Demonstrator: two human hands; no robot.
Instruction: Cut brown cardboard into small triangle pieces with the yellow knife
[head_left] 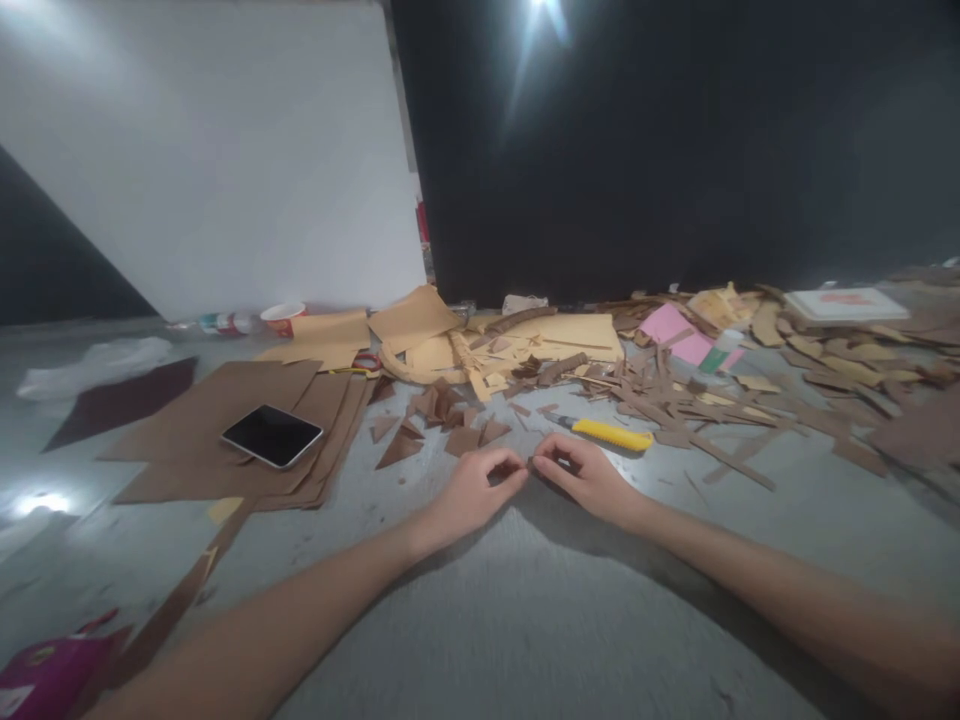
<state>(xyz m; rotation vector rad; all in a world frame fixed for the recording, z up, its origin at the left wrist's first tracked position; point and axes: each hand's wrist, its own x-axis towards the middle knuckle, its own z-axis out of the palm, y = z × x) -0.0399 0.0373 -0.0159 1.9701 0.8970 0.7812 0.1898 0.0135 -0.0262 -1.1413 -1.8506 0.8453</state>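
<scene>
Pinching what looks like a small brown scrap (531,465), too blurred to tell its shape, the left hand (474,488) and right hand (592,480) nearly meet, thumbs against fingers, on the near side of the yellow cutter (611,434). Left of the cutter lie brown pieces (465,440); farther left, a phone (272,436) rests on brown sheets (169,430). Brown strips (720,458) cover the bench (480,620) to the cutter's right.

Seen from the middle, the brown scraps (435,403) at seven o'clock look matt and leathery, and the knife handle (615,435) at four o'clock is of smooth plastic. The phone screen (272,436) at eight o'clock is glossy like glass; the bag (94,367) at nine o'clock is wrinkled plastic. The table (480,620) shines weakly, like metal.
</scene>
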